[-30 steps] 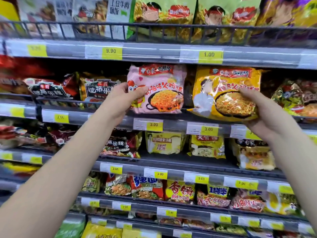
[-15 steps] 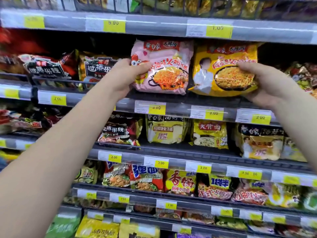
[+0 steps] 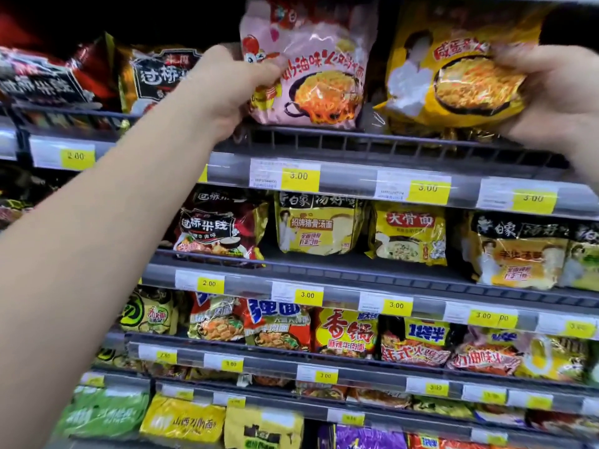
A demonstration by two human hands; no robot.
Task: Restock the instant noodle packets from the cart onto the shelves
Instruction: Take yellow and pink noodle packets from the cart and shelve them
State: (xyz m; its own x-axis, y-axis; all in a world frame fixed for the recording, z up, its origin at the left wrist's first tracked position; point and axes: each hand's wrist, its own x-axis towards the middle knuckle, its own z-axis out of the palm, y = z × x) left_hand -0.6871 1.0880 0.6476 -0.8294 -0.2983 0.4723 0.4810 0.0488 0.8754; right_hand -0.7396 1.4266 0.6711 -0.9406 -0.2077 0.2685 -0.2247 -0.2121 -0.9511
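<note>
A pink noodle packet (image 3: 317, 69) stands upright on the upper shelf (image 3: 356, 170), and my left hand (image 3: 233, 82) grips its left edge. Right of it stands a yellow noodle packet (image 3: 453, 76) with a bowl picture; my right hand (image 3: 557, 98) holds its right side and lower corner. Both packets rest just behind the shelf's low wire rail (image 3: 372, 140). The cart is out of view.
Black and red packets (image 3: 155, 76) fill the shelf left of my left hand. Lower shelves carry several rows of packets, such as a yellow one (image 3: 408, 234) and a red one (image 3: 220, 228). Yellow price tags (image 3: 299, 176) line every shelf edge.
The view has dropped and moved closer, so the packets now sit near the top of the frame. Both hands keep their hold; the packets have settled lower against the shelf rail.
</note>
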